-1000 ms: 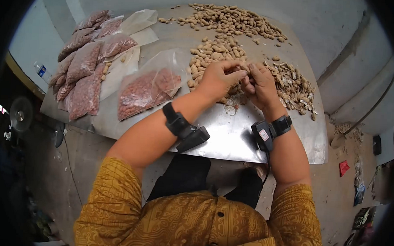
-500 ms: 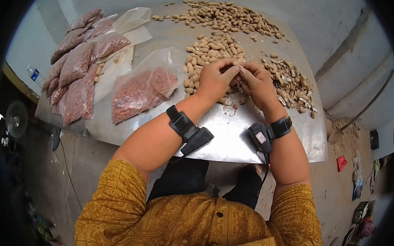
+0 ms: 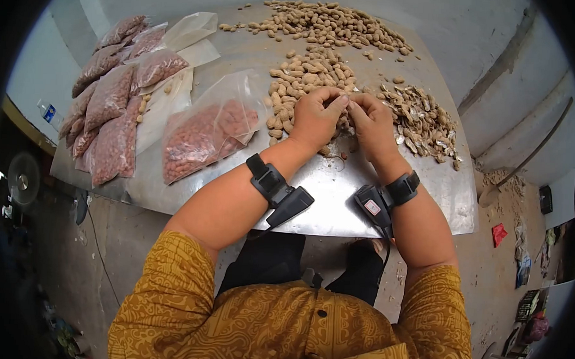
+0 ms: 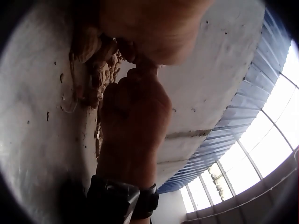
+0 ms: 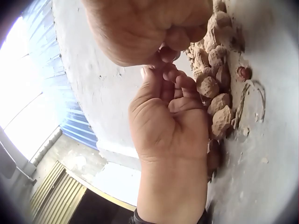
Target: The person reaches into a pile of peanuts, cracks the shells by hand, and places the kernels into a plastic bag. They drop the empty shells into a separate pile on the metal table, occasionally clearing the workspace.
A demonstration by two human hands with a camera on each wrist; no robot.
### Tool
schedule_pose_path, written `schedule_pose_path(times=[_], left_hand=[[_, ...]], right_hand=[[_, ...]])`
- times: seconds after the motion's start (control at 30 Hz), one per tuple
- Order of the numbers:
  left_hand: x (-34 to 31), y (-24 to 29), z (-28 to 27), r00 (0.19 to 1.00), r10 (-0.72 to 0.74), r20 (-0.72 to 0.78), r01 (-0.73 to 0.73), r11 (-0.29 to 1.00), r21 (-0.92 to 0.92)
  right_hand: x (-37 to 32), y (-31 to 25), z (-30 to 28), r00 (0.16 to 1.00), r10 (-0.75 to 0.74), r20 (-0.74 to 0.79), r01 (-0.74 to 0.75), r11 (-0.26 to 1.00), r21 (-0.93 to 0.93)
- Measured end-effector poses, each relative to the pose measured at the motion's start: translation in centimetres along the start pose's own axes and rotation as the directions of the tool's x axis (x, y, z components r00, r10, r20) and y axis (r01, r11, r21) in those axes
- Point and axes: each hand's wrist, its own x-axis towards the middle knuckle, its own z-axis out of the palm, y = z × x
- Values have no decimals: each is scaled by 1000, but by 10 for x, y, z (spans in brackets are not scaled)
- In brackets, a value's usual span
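Above the front of a pile of unshelled peanuts (image 3: 301, 77), the left hand (image 3: 316, 120) and right hand (image 3: 374, 129) meet at thumbs and forefingers. Between the fingertips they pinch a small thing, apparently a peanut, mostly hidden. In the right wrist view the left hand (image 5: 168, 112) shows curled fingers, touching the right hand (image 5: 149, 28) above it. The left wrist view has both hands dark, covering what they hold. A reddish kernel (image 3: 344, 156) lies on the metal table just below the hands; broken shells (image 3: 425, 121) are heaped beside the right hand.
A clear bag of red kernels (image 3: 206, 137) lies left of the hands, with several filled bags (image 3: 111, 95) stacked farther left. Another peanut heap (image 3: 333, 21) spreads along the table's back. The table's front edge (image 3: 336, 233) is below the forearms.
A peanut was visible between the fingers a second ago; now the fingertips are closer together and cover it. The right wrist has shifted slightly left, and the camera view has moved a little.
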Motion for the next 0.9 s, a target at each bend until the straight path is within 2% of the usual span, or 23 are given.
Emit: schedule_pose_path(times=[0.13, 0.23, 0.33, 0.43, 0.53, 0.63, 0.73, 0.83, 0.9], left_hand=[[0, 4, 1, 1000, -4, -26, 5, 999, 37], [3, -3, 3, 1000, 15, -5, -15, 1000, -19], [-1, 4, 8, 1000, -11, 4, 11, 997, -71], [-2, 4, 10, 1000, -28, 7, 29, 996, -86], [-1, 2, 12, 1000, 1, 9, 1, 984, -180], [-3, 7, 11, 1000, 18, 6, -17, 996, -88], [-3, 11, 6, 950, 312, 16, -306, 920, 244], [-8, 21, 8, 968, 246, 53, -251, 953, 168], [-7, 17, 8, 960, 272, 63, -279, 944, 178]], right_hand=[[-3, -4, 2, 1000, 8, -22, -6, 996, 89], [-4, -2, 3, 992, 117, -40, -106, 971, 213], [-4, -3, 3, 972, 233, -22, -200, 876, 440], [-4, -4, 7, 957, 290, -24, -235, 819, 524], [-3, 0, 6, 948, 317, 20, -244, 686, 686], [-2, 1, 5, 948, 311, 66, -247, 589, 769], [-2, -6, 5, 941, 323, 97, -250, 474, 844], [1, 4, 2, 948, 271, 166, -267, 394, 879], [1, 3, 3, 941, 296, 166, -271, 362, 892]])
